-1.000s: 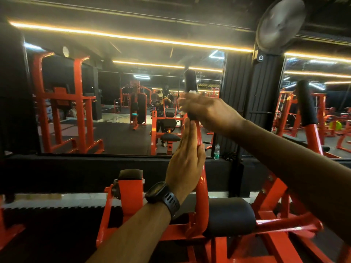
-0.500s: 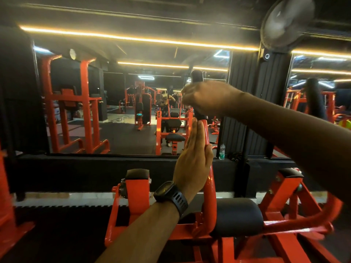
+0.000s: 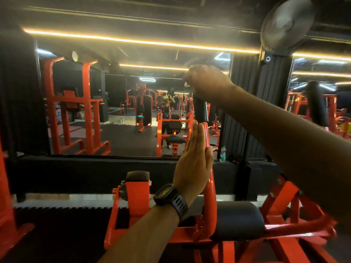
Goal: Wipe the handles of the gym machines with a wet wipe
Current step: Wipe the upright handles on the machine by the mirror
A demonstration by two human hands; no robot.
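Ahead, two handles: right hand round one, left hand flat.

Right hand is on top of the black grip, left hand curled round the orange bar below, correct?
No: in the head view the left hand lies flat against the orange bar, fingers straight. The right hand is atop the black grip.

Single head-worn wide-angle view: faces forward and slightly downward along both outstretched forearms, close to the orange machine and its black handle, with the wall mirror beyond.
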